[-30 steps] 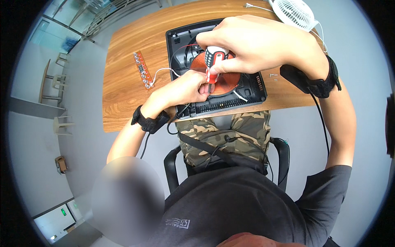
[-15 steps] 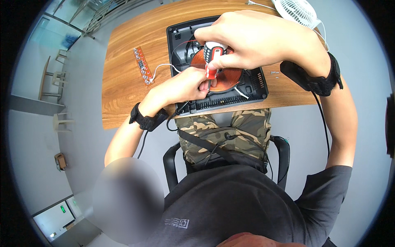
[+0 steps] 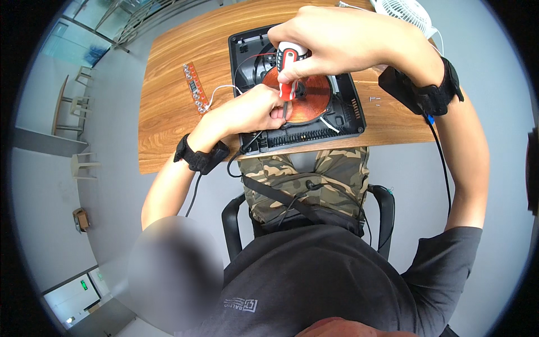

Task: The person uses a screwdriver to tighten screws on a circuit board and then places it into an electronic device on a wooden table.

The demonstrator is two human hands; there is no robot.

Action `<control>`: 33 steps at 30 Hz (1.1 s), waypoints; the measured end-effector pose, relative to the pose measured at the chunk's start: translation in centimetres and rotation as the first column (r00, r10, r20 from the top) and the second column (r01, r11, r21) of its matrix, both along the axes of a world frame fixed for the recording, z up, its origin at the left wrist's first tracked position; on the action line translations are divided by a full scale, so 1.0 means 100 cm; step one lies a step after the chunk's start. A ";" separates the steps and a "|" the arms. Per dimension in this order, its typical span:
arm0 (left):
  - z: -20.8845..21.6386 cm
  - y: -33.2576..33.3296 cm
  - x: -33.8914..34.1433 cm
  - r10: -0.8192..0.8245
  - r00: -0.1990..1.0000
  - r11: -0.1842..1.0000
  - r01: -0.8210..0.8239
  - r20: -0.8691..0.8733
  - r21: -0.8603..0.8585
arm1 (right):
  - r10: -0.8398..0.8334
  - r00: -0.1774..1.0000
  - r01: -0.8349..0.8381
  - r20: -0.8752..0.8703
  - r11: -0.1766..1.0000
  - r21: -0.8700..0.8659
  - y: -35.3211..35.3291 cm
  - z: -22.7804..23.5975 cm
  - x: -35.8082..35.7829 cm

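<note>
Screwdriver (image 3: 287,90) with a red, white and black handle stands close to upright over an opened black housing (image 3: 348,121), its shaft reaching down to the near-left edge of a round copper coil (image 3: 313,105). The right hand (image 3: 331,44) comes in from above and its grip is closed around the handle, the thumb laid along the side facing the person. The left hand (image 3: 255,110) is low beside the shaft, fingers bunched at its lower end; whether that grip pinches the shaft or some small part at its foot, I cannot tell, and the tip is hidden. The housing lies on the wood-grained bench (image 3: 168,121) near the person's edge, a short white lead (image 3: 329,125) at the coil's near side and a thin red wire (image 3: 257,55) beyond the left hand. Left of the housing lies a narrow orange-red strip (image 3: 195,89) with round silvery pieces, a white cable (image 3: 224,86) running from its near end. Small metal pieces (image 3: 373,99) lie right of the housing; a white fan (image 3: 405,14) is at the far right.
</note>
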State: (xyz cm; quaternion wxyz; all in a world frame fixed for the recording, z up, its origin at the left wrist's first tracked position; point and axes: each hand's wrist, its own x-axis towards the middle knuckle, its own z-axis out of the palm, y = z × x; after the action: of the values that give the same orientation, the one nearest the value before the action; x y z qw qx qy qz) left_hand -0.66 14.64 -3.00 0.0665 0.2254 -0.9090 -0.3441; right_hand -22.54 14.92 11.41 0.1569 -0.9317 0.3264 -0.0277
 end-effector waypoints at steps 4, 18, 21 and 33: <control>0.001 0.002 -0.002 0.002 1.000 1.000 -0.002 0.025 0.001 | 0.032 0.999 -0.031 0.033 0.999 -0.025 -0.002 -0.008 0.001; -0.006 -0.002 0.001 0.041 0.983 0.998 -0.050 0.178 0.046 | 0.055 0.998 -0.054 0.001 0.986 -0.155 0.009 -0.017 0.011; -0.001 0.001 0.001 0.049 0.982 0.997 -0.059 0.181 0.051 | 0.086 0.994 -0.097 -0.069 0.979 -0.181 0.015 -0.012 0.010; -0.006 0.002 0.004 -0.006 0.995 1.000 0.008 0.097 -0.017 | 0.027 0.994 -0.052 -0.109 0.969 -0.240 0.029 -0.012 0.019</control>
State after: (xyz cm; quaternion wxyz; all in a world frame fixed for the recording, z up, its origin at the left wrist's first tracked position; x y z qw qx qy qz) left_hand -0.28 14.86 -3.58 0.0231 0.2382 -0.9149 -0.3251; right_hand -20.68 17.85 10.18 0.0250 -0.9504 0.3096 -0.0155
